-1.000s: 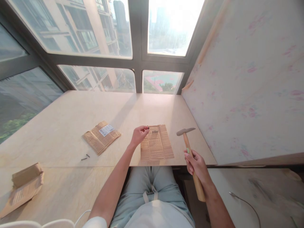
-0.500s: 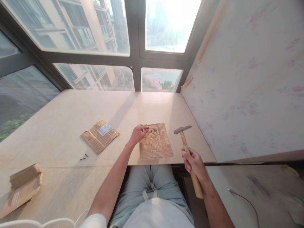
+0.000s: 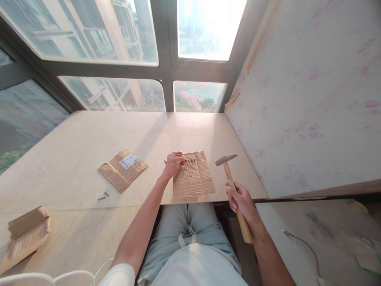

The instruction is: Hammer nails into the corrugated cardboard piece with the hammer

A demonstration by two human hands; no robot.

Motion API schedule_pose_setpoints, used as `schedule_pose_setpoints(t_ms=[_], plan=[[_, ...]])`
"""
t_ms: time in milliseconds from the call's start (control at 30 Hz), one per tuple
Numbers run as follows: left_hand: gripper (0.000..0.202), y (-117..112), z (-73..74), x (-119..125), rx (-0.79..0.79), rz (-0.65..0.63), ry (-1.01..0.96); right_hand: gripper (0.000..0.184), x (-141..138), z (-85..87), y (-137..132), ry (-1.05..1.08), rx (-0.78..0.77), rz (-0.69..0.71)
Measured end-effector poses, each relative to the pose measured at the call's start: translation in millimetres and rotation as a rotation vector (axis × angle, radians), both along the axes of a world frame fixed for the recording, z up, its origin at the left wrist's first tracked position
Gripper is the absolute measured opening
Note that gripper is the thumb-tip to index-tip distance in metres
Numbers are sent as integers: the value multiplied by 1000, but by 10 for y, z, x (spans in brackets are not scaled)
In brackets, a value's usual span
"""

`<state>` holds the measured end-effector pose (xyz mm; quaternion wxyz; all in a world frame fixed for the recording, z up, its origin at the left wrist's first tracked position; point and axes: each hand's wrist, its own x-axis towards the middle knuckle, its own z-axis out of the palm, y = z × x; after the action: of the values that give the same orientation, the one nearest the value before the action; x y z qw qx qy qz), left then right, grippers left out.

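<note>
My right hand [image 3: 240, 198] is wrapped around the wooden handle of a hammer [image 3: 228, 171], its dark metal head raised just right of a piece of corrugated cardboard [image 3: 208, 174]. Rows of small holes or marks cover the middle of that cardboard. Near its far edge, several dark nails [image 3: 191, 161] stand upright in a short row. At the left end of this row, the fingertips of my left hand [image 3: 174, 163] are pinched on a nail, mostly hidden by the fingers.
To the left lies another cardboard piece [image 3: 119, 174] with a white label. Two loose nails [image 3: 103, 196] are in front of it. An open cardboard box [image 3: 28, 236] sits at the lower left. A patterned wall panel [image 3: 312, 119] bounds the right; a cable [image 3: 306, 244] lies lower right.
My left hand has shifted slightly toward the row of nails, its fingers still pinched. The hammer stays raised in my right hand. The whole view has moved a little.
</note>
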<state>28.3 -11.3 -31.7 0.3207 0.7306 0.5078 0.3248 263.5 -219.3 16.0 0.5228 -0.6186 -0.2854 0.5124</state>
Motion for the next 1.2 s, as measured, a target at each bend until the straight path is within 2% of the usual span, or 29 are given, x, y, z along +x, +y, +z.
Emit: schedule_pose_setpoints(t_ms=[400, 633, 967, 1200], plan=[[12, 66, -90, 30, -10, -6, -29, 41, -18, 47, 11, 3, -23, -8], [12, 42, -69, 15, -3, -12, 5, 39, -3, 4, 8, 7, -20, 0], [15, 8, -92, 1, 128, -27, 93, 38, -47, 80, 34, -2, -19, 1], [17, -13, -96, 17, 178, -22, 93, 37, -113, 146, 124, -15, 16, 65]])
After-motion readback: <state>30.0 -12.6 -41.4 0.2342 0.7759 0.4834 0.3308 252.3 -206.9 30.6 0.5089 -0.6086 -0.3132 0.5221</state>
